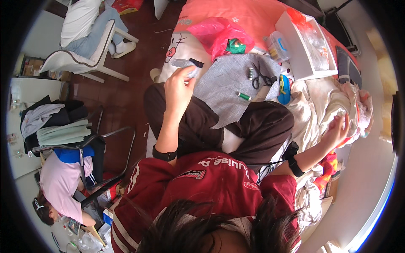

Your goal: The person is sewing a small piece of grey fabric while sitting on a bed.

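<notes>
My left hand (179,90) is raised above my left knee, its fingers closed on a small piece of cloth (193,72), grey and striped with a black part at the top. Out to the right, over the crumpled pale bedding (312,107), my right hand (336,131) is held up with fingers drawn together; anything in them is too small to make out. A grey cloth (223,80) lies spread before my crossed legs. On it rest black scissors (262,79), a green thread spool (244,96) and a dark thread spool (250,74).
Beyond the cloth are a pink plastic bag (217,33), a clear lidded container (278,46) and a white box (291,50) of bagged things. A blue case (284,90) lies right of the scissors. Left stand chairs (101,55); two other people (63,181) are there.
</notes>
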Demonstrator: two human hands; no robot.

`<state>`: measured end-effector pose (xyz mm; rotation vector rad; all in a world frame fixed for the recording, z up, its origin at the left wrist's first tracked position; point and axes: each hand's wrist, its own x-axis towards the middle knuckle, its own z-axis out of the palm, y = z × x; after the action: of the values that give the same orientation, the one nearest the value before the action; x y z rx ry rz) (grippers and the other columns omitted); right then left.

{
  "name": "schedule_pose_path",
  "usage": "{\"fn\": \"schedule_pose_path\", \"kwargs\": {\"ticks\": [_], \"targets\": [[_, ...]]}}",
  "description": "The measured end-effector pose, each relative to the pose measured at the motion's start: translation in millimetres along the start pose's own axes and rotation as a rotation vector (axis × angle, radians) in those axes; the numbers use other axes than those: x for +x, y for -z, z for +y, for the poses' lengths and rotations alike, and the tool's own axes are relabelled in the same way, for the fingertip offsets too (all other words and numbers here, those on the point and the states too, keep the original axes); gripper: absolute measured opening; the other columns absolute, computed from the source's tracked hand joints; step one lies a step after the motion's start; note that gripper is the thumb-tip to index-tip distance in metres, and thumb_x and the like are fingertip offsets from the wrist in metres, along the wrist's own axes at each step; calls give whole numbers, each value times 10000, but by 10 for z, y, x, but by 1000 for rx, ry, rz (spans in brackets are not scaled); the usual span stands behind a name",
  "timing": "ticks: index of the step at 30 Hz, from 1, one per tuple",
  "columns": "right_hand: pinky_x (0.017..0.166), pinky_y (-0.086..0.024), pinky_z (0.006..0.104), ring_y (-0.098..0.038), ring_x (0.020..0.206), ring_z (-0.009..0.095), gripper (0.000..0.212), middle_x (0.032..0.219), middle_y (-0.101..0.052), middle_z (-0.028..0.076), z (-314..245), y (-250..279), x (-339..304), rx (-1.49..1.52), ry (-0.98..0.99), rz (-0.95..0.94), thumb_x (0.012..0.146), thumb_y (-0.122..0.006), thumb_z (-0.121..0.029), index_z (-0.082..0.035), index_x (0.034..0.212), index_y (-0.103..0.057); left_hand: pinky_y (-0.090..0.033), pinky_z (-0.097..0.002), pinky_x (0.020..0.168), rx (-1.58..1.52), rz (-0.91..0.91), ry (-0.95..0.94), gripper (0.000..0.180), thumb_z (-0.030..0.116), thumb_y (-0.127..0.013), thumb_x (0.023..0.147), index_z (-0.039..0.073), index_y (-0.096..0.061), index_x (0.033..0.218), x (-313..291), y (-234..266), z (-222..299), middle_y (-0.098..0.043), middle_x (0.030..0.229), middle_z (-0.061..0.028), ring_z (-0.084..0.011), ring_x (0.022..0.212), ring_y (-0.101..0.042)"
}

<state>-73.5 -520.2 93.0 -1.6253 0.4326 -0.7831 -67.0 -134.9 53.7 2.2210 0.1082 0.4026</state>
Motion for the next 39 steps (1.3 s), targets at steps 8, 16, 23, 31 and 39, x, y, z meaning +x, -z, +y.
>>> {"fn": "schedule_pose_path", "kwargs": {"ticks": [8, 16, 23, 31, 39], "targets": [[624, -497, 233, -603, 666, 149, 57, 714, -599, 96, -533, -1005, -1101, 146, -122, -971, 823, -515, 2, 38, 850, -550, -440, -169, 583, -487, -212, -4, 341, -76, -624, 703, -1, -573, 1032, -148, 44, 426, -586, 784, -22, -47, 666, -547], [540, -460, 251, -598, 599, 196, 118, 689, -602, 85, -547, -1213, -1288, -121, 525, -786, 717, -591, 26, -11, 828, -583, -450, -177, 593, -567, -279, -49, 371, -94, -623, 693, -7, -560, 1049, -202, 61, 632, -579, 785, -32, -49, 664, -550], [546, -438, 294, -560, 633, 244, 108, 730, -557, 87, -556, -1242, -1282, -185, 590, -723, 695, -597, 28, -19, 756, -521, -460, -220, 530, -372, -150, -234, 527, -75, -646, 660, 20, -472, 1148, -215, 39, 665, -569, 798, -90, -137, 607, -582], [550, -431, 257, -550, 631, 191, 79, 760, -557, 77, -599, -1137, -1162, -75, 373, -882, 732, -570, 51, -1, 758, -516, -400, -272, 547, -178, 173, -726, 490, -50, -635, 587, 39, -492, 1046, -213, 41, 542, -598, 707, -44, -170, 601, -549], [553, -434, 248, -545, 599, 177, 67, 737, -565, 66, -593, -1114, -1150, -73, 334, -883, 727, -583, 36, -3, 749, -532, -378, -260, 559, -268, 265, -843, 267, 54, -700, 567, 149, -645, 811, -236, 126, 644, -617, 698, 1, -139, 639, -526]]}}
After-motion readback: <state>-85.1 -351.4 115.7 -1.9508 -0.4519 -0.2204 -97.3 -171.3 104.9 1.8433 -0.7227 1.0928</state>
